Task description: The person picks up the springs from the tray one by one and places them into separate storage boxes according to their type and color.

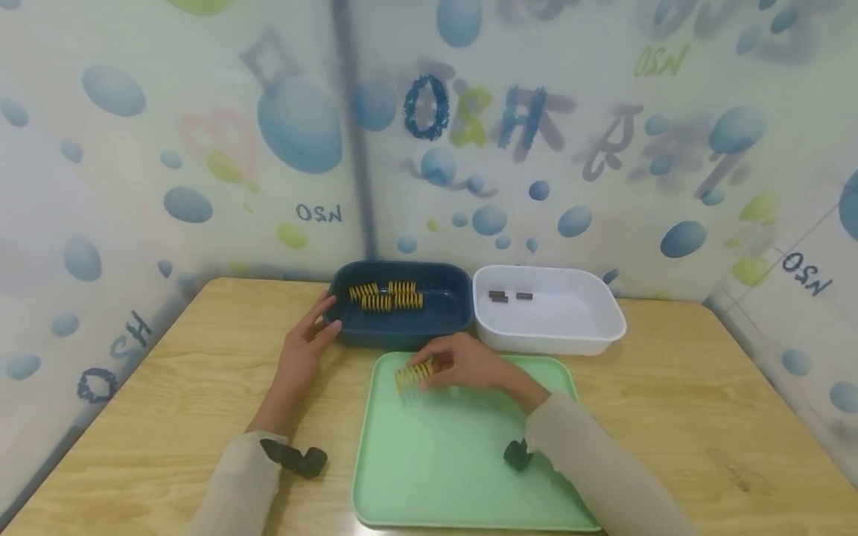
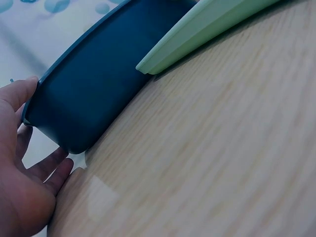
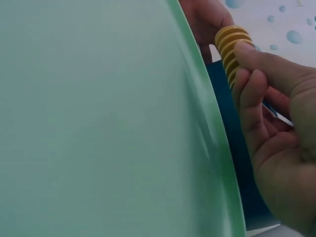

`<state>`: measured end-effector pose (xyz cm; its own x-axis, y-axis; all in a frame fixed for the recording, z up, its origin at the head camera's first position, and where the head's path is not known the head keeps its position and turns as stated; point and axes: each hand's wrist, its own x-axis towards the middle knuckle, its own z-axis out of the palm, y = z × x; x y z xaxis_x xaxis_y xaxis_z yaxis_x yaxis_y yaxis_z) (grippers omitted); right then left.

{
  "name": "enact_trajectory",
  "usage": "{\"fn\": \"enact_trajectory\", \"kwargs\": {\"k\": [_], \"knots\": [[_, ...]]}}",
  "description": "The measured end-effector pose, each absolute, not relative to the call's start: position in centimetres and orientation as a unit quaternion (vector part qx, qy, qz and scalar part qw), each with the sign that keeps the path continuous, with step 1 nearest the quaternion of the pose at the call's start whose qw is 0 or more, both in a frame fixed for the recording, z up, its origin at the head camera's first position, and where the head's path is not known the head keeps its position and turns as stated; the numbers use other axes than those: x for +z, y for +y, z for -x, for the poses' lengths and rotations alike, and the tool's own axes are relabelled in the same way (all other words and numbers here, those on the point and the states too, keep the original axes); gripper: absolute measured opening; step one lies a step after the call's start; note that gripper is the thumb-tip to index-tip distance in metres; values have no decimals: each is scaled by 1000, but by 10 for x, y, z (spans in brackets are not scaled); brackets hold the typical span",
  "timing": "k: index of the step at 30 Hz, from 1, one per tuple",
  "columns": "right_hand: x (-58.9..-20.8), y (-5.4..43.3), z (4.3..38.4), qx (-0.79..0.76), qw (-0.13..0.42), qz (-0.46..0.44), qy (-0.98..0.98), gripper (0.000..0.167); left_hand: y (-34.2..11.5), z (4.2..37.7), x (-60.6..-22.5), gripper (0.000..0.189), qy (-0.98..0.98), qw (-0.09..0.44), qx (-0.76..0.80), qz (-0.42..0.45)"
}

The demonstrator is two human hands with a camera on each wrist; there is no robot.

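Observation:
My right hand [image 1: 472, 361] pinches a yellow coil spring [image 1: 414, 372] between thumb and fingers, over the far edge of the green tray [image 1: 462, 461]. In the right wrist view the spring [image 3: 232, 47] stands out past the fingertips, its far end hidden by the hand. My left hand [image 1: 304, 346] rests against the left end of the dark blue bin [image 1: 402, 339], fingers spread and touching its outside. In the left wrist view one digit of the left hand [image 2: 19, 168] lies at the bin's rim, others near its lower corner. Several yellow springs [image 1: 392, 295] lie inside the bin.
Right of the blue bin stands a white bin [image 1: 550, 346] with a few small dark cylindrical pieces [image 1: 525, 296]. Both bins sit behind the tray on a wooden table [image 1: 677, 417]. A patterned wall [image 1: 536, 156] rises behind the table.

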<state>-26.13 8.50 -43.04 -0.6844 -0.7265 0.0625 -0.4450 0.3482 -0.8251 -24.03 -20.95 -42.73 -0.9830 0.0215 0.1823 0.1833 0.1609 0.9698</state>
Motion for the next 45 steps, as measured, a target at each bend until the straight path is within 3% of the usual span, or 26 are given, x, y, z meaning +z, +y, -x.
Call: {"fn": "enact_trajectory", "kwargs": {"k": [13,20,33,40,45], "knots": [[-403,78,268,-470,127,336,807,38,-211,242,-428,51,-759,62,-645,66],[-399,75,280,-479,137,282,820,39,-209,244,-433,52,-744,53,-663,61],[-393,63,298,-486,151,253,823,41,-212,244,-433,52,-750,53,-657,62],[-391,58,307,-468,140,240,839,45,-218,256,-453,54,-748,68,-656,70],[-390,52,315,-459,138,233,846,44,-215,250,-443,53,-746,63,-660,64]]}}
